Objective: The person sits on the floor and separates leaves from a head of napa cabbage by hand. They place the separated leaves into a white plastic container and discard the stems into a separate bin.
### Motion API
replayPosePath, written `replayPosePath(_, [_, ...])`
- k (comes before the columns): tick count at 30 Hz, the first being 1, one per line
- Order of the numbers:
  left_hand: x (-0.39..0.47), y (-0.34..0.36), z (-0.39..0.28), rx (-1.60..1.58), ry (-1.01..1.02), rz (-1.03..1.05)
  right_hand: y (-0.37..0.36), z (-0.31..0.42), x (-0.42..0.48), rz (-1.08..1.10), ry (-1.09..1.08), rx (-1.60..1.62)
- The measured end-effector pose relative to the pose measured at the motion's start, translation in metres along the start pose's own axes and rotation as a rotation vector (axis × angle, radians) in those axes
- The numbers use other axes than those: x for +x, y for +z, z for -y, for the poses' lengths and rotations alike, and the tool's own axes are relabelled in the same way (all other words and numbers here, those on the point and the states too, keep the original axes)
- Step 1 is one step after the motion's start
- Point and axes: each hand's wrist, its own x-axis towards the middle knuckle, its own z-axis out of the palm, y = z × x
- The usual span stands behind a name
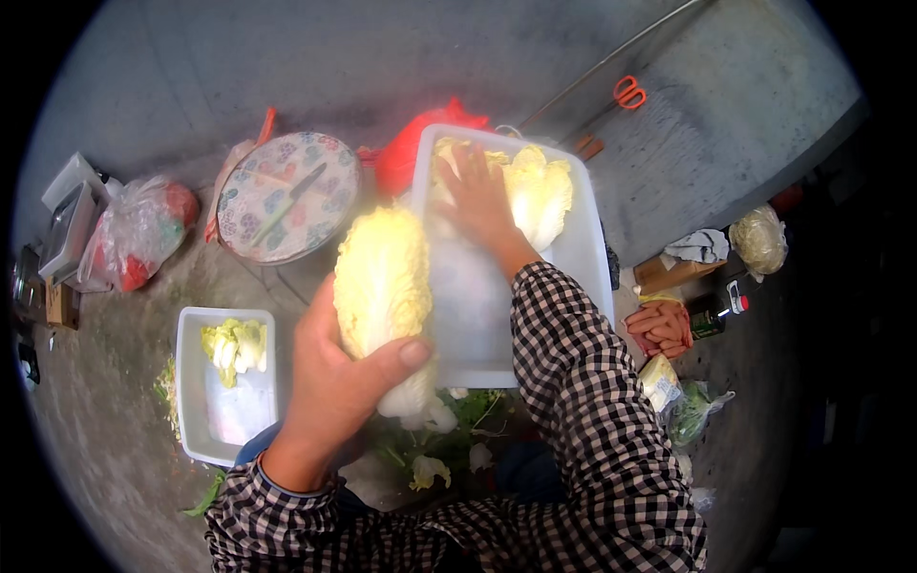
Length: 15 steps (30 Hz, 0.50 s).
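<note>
My left hand grips a napa cabbage, pale yellow and crinkled, with its white base towards me. It is held up in front of the left edge of a large white plastic tub. Over the far left part of that tub, my right hand rests with fingers spread on napa cabbage pieces, partly covering them. Beside it, to the right, more napa cabbage lies against the tub's far wall. The near part of the tub shows its bare floor.
A smaller white tub with cut leaves stands at left. A knife lies on a round patterned stool top. Red plastic bag sits behind the large tub. Orange-handled scissors hang by the wall. Leaf scraps litter the ground.
</note>
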Motion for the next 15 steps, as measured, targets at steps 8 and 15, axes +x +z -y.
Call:
replayPosePath(8, [-0.001,-0.001,-0.001,-0.016,0.007,0.000,-0.036,-0.031,0.002,0.135,0.145,-0.055])
replayPosePath(15, [-0.002,0.009,-0.004,0.019,-0.041,-0.012,-0.057,-0.042,-0.038,0.200,0.452,-0.088])
